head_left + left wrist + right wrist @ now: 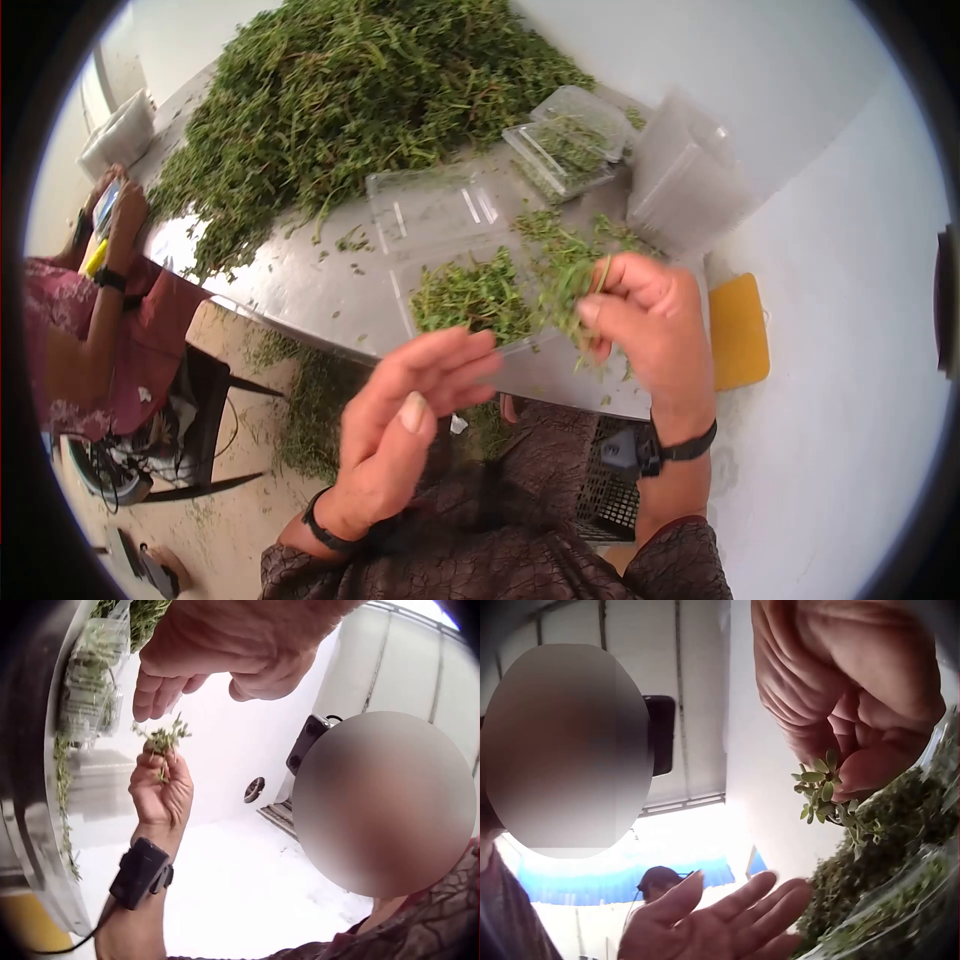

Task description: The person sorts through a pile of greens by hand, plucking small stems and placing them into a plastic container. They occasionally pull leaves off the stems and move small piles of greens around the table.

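Observation:
In the head view my right hand point(650, 320) pinches a small bunch of green sprigs point(568, 290) between thumb and fingers, above the table's near edge. My left hand point(415, 415) is held up to the left of it, fingers extended and holding nothing. Behind the hands lies an open clear plastic box point(402, 290), its base partly filled with greens point(475, 295) and its lid point(425, 215) folded back. The right wrist view shows leafy tips point(829, 791) poking out from the right hand's point(855, 697) grip. In the left wrist view, the left hand point(225, 645) touches nothing.
A large heap of greens point(350, 110) covers the back of the table. Filled clear boxes point(565, 150) and a stack of empty ones point(690, 175) stand at the right. A yellow board point(738, 335) is beside the table; another person point(90, 330) sits at the left.

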A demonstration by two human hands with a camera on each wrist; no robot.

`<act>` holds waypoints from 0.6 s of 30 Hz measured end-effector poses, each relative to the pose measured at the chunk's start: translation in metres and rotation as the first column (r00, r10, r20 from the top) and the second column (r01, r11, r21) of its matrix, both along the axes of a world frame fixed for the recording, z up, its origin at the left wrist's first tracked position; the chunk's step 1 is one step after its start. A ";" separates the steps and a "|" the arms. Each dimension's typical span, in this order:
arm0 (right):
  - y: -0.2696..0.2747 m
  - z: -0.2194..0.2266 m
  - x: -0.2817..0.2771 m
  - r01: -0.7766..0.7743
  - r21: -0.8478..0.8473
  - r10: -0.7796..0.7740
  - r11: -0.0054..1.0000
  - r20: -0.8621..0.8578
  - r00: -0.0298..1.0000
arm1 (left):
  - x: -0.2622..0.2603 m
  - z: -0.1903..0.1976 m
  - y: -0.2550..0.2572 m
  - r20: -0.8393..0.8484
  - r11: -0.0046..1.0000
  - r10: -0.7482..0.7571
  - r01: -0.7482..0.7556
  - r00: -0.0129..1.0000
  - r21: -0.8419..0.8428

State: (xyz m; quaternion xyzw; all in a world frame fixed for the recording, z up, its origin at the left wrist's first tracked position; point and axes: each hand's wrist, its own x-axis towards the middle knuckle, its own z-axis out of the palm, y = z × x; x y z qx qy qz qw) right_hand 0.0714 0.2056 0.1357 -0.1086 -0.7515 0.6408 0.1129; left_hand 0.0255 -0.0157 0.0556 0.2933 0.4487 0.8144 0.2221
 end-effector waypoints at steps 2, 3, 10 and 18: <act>-0.027 -0.004 0.007 -0.044 -0.058 0.045 0.997 0.020 0.999 | 0.004 0.000 0.008 0.189 0.989 -0.123 0.103 0.974 0.110; -0.037 -0.010 0.009 -0.060 -0.066 0.062 0.996 0.026 0.998 | 0.005 -0.004 0.010 0.192 0.982 -0.150 0.124 0.970 0.139; -0.083 -0.047 0.021 -0.036 0.587 0.236 0.809 -0.267 0.934 | 0.013 -0.004 0.013 0.192 0.998 -0.047 0.052 0.980 -0.022; -0.086 -0.053 0.027 0.028 0.488 0.141 0.873 -0.306 0.941 | 0.012 -0.009 0.010 0.392 0.998 -0.063 0.048 0.918 0.048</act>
